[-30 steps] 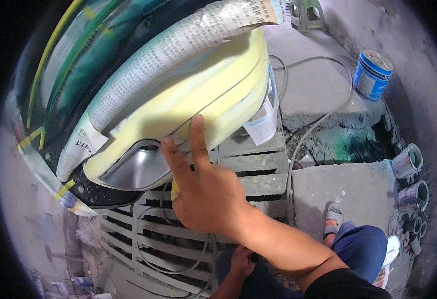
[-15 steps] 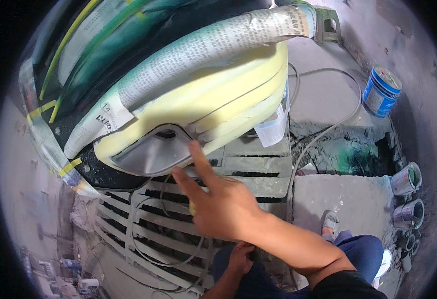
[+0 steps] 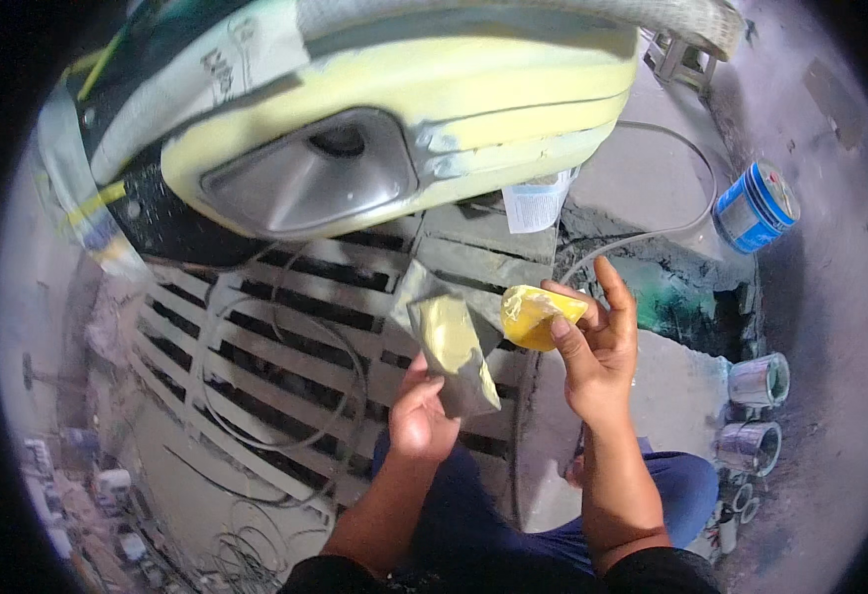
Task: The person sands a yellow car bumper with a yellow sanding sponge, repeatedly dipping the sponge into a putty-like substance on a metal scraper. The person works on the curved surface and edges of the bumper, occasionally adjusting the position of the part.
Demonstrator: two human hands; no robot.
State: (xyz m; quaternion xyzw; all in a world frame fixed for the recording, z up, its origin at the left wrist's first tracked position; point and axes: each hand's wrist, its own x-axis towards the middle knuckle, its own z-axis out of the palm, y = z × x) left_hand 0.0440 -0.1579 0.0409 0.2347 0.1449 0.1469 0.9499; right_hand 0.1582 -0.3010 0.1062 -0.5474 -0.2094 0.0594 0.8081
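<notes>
In my left hand is a dark grey mixing plate, gripped by its near left edge. A thick smear of pale yellow putty lies on it. My right hand pinches a yellow putty spreader between thumb and fingers, just right of the plate and apart from it. Putty clings to the spreader's left end. Beyond both hands stands a car bumper coated pale yellow, with grooves and a bare grey recess holding a dark round hole. Rough patches show beside the recess.
Paper masking wraps the bumper's upper edge. Below lies a slatted floor grate with a looped hose. A blue can stands at right, several open tins nearer. A white container sits under the bumper.
My right hand has drawn back from the bumper's recess and now holds the spreader in plain sight. My left hand has risen from my lap with the plate. The view has shifted.
</notes>
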